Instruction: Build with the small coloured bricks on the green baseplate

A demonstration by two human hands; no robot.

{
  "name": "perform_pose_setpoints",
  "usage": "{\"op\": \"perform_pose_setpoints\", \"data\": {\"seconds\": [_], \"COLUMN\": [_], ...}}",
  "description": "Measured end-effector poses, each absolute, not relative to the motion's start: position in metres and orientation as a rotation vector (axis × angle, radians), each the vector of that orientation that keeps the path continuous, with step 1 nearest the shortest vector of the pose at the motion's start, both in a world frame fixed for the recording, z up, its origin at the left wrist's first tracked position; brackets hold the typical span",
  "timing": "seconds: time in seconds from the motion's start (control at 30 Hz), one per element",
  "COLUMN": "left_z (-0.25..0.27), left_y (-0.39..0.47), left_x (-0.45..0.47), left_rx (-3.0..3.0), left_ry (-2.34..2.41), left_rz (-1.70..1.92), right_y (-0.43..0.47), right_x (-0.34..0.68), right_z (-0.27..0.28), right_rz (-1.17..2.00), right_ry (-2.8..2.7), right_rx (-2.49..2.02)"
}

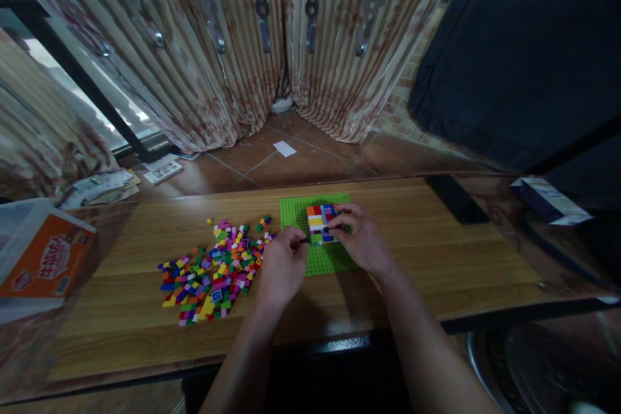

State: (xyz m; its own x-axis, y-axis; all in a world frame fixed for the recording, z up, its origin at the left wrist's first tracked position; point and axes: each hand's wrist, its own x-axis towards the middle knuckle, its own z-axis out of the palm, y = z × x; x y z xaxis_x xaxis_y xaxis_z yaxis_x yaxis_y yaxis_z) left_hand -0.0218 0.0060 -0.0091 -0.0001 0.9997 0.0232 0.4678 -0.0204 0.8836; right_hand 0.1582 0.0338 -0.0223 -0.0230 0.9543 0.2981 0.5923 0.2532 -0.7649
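- In the head view, the left hand point(284, 265) is resting by the near left corner of the brick block point(317, 221), its thumb and forefinger pinching a small dark piece point(305, 240), too small to make out.
- The right hand point(363, 238) is reaching over the block's right side, thumb and forefinger curving toward each other; I cannot tell whether they are gripping a brick.
- The multicoloured block is sitting on the green baseplate point(292, 210), between the two hands.
- Loose bricks point(228, 262) are lying in a spread pile to the left of the baseplate.
- All of these are resting on the wooden table point(388, 207).
- A dark phone point(457, 199) is lying at the table's far right.
- A plastic box point(48, 259) with an orange label is standing at the far left.
- Striped curtains point(218, 77) are hanging beyond the table.
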Motion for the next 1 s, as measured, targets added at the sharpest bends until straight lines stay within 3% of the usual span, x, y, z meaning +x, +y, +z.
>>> {"op": "perform_pose_setpoints", "data": {"seconds": [1.0], "left_z": [-0.015], "left_y": [-0.003], "left_x": [-0.002], "left_rx": [1.917], "left_ry": [1.52], "left_rz": [0.544], "right_y": [0.033], "right_x": [0.163], "right_z": [-0.027], "right_rz": [0.628], "right_ry": [-1.63], "right_rx": [-1.394]}}
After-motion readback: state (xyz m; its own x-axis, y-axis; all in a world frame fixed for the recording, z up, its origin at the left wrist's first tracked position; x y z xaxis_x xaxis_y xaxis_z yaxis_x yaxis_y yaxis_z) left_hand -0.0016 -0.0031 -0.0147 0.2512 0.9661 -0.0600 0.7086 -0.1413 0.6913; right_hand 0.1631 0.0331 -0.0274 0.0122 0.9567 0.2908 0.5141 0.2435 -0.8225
